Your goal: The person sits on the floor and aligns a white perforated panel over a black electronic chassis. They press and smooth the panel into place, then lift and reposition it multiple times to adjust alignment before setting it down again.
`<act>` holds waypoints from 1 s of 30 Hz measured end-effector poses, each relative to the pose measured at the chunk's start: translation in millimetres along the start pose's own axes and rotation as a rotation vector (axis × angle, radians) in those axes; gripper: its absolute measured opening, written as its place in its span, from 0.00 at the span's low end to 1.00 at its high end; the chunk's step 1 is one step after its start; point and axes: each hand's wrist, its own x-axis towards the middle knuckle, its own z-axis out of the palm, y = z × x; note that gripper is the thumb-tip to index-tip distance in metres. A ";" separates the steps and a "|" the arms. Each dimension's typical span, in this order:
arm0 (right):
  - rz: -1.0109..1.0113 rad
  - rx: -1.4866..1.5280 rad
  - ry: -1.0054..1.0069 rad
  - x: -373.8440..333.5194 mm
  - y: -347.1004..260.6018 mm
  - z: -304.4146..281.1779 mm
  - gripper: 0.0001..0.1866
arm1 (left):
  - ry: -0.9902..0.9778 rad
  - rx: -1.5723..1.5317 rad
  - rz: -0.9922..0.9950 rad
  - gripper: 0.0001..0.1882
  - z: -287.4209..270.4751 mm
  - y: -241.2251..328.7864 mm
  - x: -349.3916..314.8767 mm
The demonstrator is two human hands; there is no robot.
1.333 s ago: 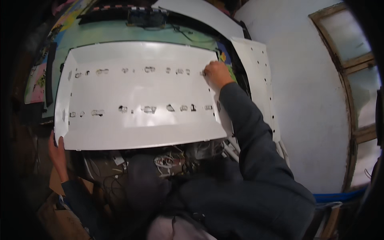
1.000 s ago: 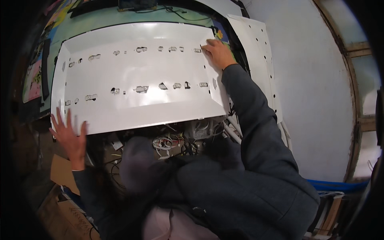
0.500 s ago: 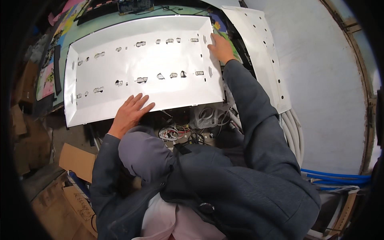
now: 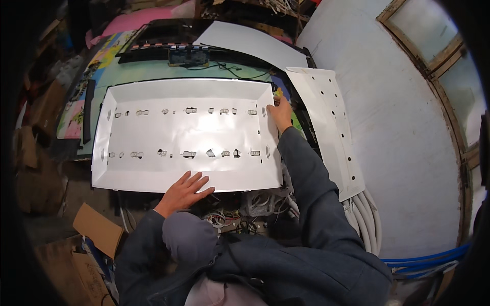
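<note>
A wide, shallow white backlight panel (image 4: 148, 176) with sloping sides lies in front of me, two rows of cutouts showing small clear lenses along its floor. My left hand (image 4: 187, 194) rests on the middle of its near edge, fingers spread and nothing held. At the panel's far right corner, my right hand (image 4: 281, 113) has its thumb on the sloping side and its fingers bent around the rim, gripping it. Part of those fingers is hidden behind the edge. Beside that hand shows a small bit of yellow on the surface beneath.
A green table (image 4: 122, 69) carries the panel; a circuit board (image 4: 189, 57) with cables lies behind it. To the right leans a white sheet with holes (image 4: 326, 132) near grey tubes (image 4: 363, 219). Tangled wires (image 4: 224, 218) lie below the near edge, and a cardboard box (image 4: 99, 229) stands lower left.
The view has tilted up, so everything sits lower and more of the table's far side shows. My right fingers have curled more around the rim; my left hand stays on the near edge.
</note>
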 end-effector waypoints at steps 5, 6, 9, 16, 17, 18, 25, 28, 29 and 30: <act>0.011 0.066 0.003 36.8 -0.2 5.0 0.19 | 0.065 -0.022 -0.011 0.29 1.1 0.9 -0.1; 0.019 0.029 0.008 45.2 1.8 4.6 0.17 | 0.074 -0.024 -0.008 0.29 1.1 0.7 1.1; 0.089 -0.048 0.003 62.7 1.6 6.9 0.12 | 0.082 -0.035 -0.023 0.28 -0.8 1.7 1.4; 0.157 -0.262 0.051 66.7 -6.3 14.0 0.12 | 0.096 -0.073 -0.044 0.23 3.5 1.0 -0.9; 0.129 -0.301 0.060 61.1 -14.8 13.4 0.12 | 0.100 -0.076 -0.048 0.23 2.2 1.0 -1.3; 0.101 -0.340 0.067 55.4 -23.3 13.6 0.11 | 0.091 -0.070 -0.055 0.24 0.7 1.1 -2.9; 0.058 -0.385 0.191 47.9 -21.9 10.3 0.13 | 0.090 -0.059 -0.036 0.24 -4.1 -0.4 2.1; 0.067 -0.426 0.253 42.4 -18.9 12.7 0.13 | 0.098 -0.066 -0.035 0.24 -3.9 0.2 3.1; 0.066 -0.425 0.246 41.4 -18.7 12.2 0.13 | 0.100 -0.070 -0.036 0.24 -3.7 0.3 3.4; 0.064 -0.423 0.238 40.5 -18.4 11.4 0.13 | 0.104 -0.069 -0.033 0.23 -4.1 -0.2 4.0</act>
